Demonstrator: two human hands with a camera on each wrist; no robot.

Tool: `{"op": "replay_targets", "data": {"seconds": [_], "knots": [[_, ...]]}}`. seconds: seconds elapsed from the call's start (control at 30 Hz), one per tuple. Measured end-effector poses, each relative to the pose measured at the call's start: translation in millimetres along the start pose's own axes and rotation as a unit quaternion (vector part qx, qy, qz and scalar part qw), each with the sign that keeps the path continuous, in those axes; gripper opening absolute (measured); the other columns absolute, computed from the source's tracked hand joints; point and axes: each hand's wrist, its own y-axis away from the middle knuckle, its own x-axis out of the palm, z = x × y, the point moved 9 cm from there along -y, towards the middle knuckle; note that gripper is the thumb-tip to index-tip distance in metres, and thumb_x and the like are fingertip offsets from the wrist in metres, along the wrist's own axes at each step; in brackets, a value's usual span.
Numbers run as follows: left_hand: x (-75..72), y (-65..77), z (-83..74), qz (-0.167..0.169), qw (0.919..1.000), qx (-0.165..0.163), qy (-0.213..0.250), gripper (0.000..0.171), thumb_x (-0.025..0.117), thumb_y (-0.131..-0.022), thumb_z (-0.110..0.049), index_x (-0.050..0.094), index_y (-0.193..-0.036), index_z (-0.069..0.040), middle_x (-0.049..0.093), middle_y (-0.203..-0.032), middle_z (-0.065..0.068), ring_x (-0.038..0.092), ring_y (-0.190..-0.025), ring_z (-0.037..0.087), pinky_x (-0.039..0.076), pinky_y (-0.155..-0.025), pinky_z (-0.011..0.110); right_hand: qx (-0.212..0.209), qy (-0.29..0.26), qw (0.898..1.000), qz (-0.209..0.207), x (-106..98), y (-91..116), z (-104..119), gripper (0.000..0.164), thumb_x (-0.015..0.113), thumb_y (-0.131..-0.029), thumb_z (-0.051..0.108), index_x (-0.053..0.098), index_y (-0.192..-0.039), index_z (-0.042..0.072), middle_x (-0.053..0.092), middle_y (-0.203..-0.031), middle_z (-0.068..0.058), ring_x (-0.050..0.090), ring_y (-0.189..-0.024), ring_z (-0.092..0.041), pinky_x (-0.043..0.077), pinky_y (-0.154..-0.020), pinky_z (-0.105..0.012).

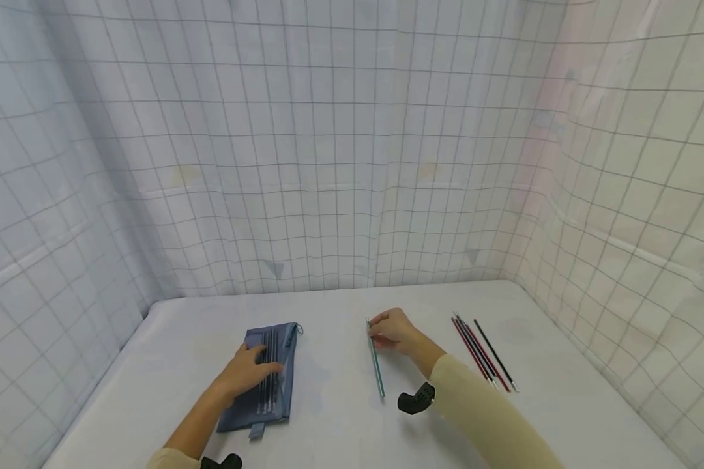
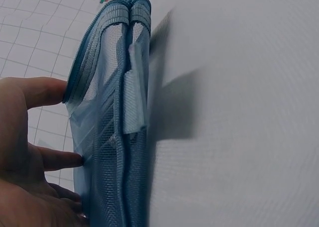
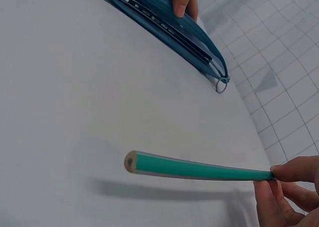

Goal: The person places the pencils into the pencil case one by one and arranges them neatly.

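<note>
My right hand [image 1: 396, 329] pinches a green pencil [image 1: 378, 371] near its far end. In the right wrist view the pencil's unsharpened near end points away from the fingers, and its shadow falls on the white tabletop below. To the left lies a blue mesh pencil case [image 1: 234, 417] with a zipper and a ring at its far corner. Several dark pencils [image 3: 154, 19] with pale ends show inside it. Over the case my left hand [image 1: 243, 374] is spread, thumb and fingers apart, fingertips touching its zipper edge and mesh side in the left wrist view.
Several red and black pencils [image 1: 474, 348] lie side by side on the table's right part, with one black pencil [image 1: 495, 355] a little apart. White grid-patterned curtains [image 1: 328, 163] close in the table [image 1: 334, 430] at the back and both sides.
</note>
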Motion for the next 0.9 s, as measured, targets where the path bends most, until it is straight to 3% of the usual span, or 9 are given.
{"op": "replay_targets", "data": {"seconds": [0.5,0.9], "knots": [[-1.6,-0.7,-2.1,0.0,1.0,0.003,-0.002,0.084,0.068,-0.097,-0.039,0.034,-0.15,0.016,0.004,-0.156,0.049,0.012,-0.141,0.069,0.024,-0.108,0.078,-0.017,-0.016,0.999,0.049,78.1,0.7,11.0,0.021,0.074,-0.089,-0.009,0.069,-0.108,-0.007,0.067,-0.091,-0.013,0.061,-0.064,-0.014,0.054,-0.054,-0.021],[-0.1,-5.6,4.5,-0.012,0.9997,-0.016,-0.013,0.086,0.069,-0.095,-0.041,0.036,-0.15,0.016,0.004,-0.157,0.048,0.013,-0.142,0.068,0.023,-0.109,0.077,-0.027,-0.027,0.998,0.044,115.4,1.4,19.7,0.023,0.074,-0.087,-0.01,0.07,-0.108,-0.003,0.068,-0.087,-0.012,0.058,-0.056,-0.012,0.053,-0.05,-0.02]]}}
